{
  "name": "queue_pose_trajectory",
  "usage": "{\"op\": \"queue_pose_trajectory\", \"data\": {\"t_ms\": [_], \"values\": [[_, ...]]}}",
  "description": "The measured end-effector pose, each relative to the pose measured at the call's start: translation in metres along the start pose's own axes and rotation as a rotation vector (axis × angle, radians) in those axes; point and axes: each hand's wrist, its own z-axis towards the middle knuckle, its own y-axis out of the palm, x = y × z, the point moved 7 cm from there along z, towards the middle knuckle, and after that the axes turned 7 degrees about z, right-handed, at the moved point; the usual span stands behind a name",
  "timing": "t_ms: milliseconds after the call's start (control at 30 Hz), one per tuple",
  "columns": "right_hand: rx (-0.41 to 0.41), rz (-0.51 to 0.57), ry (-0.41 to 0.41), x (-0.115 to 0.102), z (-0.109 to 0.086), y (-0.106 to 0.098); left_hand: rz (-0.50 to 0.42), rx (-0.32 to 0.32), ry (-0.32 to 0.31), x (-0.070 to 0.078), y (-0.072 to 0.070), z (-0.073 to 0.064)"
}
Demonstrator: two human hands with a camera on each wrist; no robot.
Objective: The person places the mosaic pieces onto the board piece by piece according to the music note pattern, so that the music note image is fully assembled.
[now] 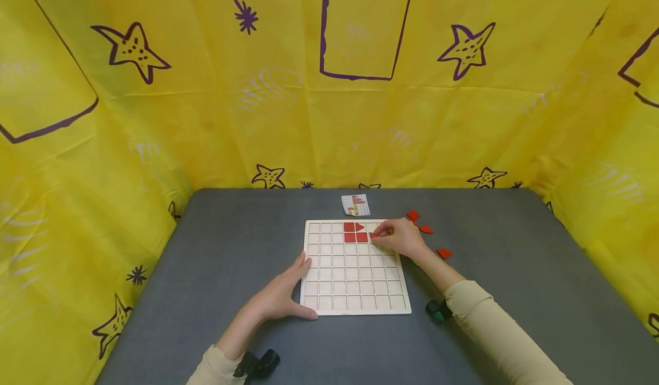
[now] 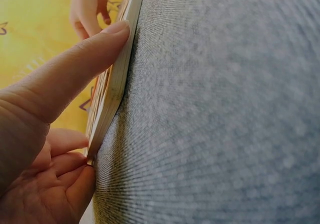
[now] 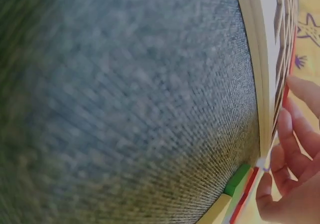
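A: What is the left hand (image 1: 280,293) doing, nearest the camera?

B: It is spreading around the near-left corner of a white gridded board (image 1: 355,288), thumb touching the near edge, fingers touching the left edge. The board is lying flat on a gray tabletop (image 1: 231,247).

A: And the right hand (image 1: 404,238)?

B: Reaching across the board's right edge, it is pinching a small red piece (image 1: 374,235) near the far-right corner, its fingers partly hiding the shape.

A: What is sitting on the grid?

B: Three red square tiles (image 1: 349,237) and one pointed red tile (image 1: 360,227) are clustering by the far edge.

A: And beyond?

B: Loose red pieces (image 1: 425,229) are lying off the right edge. A printed card (image 1: 356,205) is resting between the board and the tabletop's far edge; yellow starfish-print cloth (image 1: 309,127) is hanging behind.
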Motion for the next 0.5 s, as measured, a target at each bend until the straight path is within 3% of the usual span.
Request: {"op": "queue_pose_trajectory", "data": {"t_ms": [500], "values": [[-0.024,0.067,0.019,0.0025,-0.0003,0.0070,-0.007,-0.003,0.008,-0.0009,0.0012,0.0010]]}}
